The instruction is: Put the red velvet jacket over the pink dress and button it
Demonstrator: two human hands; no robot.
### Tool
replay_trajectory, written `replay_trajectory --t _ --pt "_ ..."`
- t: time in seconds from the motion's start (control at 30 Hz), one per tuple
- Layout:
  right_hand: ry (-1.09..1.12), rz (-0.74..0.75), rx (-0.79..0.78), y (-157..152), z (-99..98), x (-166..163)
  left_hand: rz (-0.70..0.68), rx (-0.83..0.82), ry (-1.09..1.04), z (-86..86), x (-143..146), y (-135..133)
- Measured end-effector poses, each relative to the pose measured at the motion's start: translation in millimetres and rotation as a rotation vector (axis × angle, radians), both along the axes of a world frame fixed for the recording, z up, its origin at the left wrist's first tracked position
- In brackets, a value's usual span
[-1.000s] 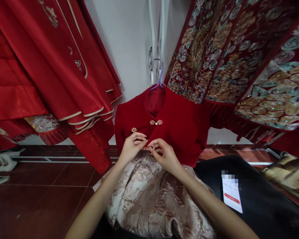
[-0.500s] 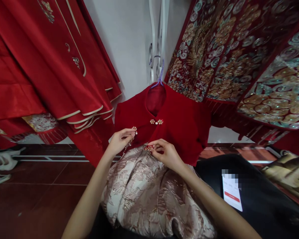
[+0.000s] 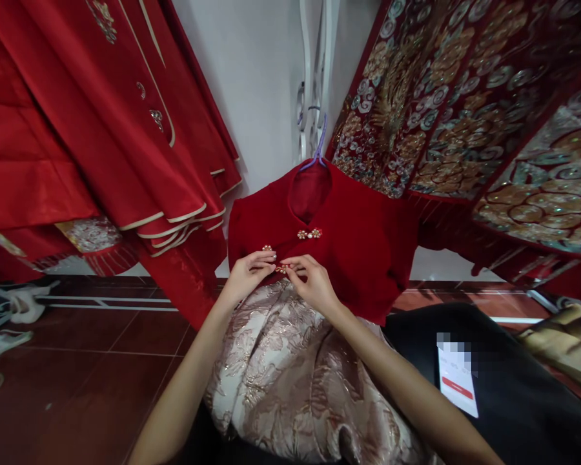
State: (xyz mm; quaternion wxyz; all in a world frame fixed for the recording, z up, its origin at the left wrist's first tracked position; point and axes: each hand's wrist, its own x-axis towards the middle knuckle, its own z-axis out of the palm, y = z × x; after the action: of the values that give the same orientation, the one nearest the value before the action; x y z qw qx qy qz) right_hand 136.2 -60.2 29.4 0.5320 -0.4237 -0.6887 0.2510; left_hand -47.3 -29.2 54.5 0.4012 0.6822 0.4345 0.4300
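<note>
A short red velvet jacket [image 3: 358, 245] hangs on a purple hanger [image 3: 319, 152] in front of me. A gold pearl clasp [image 3: 308, 234] is fastened at its collar. My left hand [image 3: 246, 274] and my right hand [image 3: 310, 284] meet at the jacket's front edge, both pinching a second gold clasp [image 3: 281, 268] between their fingertips. Another gold clasp piece [image 3: 267, 248] shows just above my left fingers. A cream and gold brocade skirt [image 3: 290, 381] hangs below the jacket, under my forearms.
Red robes with gold trim [image 3: 101, 129] hang at the left. Dark red embroidered garments [image 3: 465, 110] hang at the right. A black cloth with a white tag [image 3: 458, 381] lies at the lower right. White shoes [image 3: 10, 310] sit on the red tiled floor at the left.
My left hand went out to the left edge of the jacket, then came back to meet my right hand at the clasp. The view shifted slightly.
</note>
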Motion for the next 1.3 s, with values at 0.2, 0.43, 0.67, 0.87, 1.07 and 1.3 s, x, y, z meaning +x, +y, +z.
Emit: replay_trajectory --t 0.2,0.43,0.67,0.87,1.07,1.3 --pt "0.001 -0.046 0.01 16.9 3.7 1.2 0.091 0.152 0.09 -17.2 9.9 1.5" --pt "0.001 -0.041 -0.001 16.1 4.7 2.3 0.185 0.301 0.224 -20.8 13.2 0.2" --pt "0.014 -0.088 0.022 20.3 7.1 -0.7 0.171 0.131 0.001 -16.6 9.8 4.4" --pt "-0.028 -0.044 0.091 26.8 13.4 -11.2 0.184 0.024 -0.153 -11.8 9.1 2.9" --pt "-0.037 -0.056 0.098 29.1 12.6 -17.5 0.24 0.064 -0.201 -16.1 14.6 0.5" --pt "-0.016 -0.115 0.131 30.9 8.0 -25.0 0.273 0.11 -0.176 -21.0 11.7 0.7"
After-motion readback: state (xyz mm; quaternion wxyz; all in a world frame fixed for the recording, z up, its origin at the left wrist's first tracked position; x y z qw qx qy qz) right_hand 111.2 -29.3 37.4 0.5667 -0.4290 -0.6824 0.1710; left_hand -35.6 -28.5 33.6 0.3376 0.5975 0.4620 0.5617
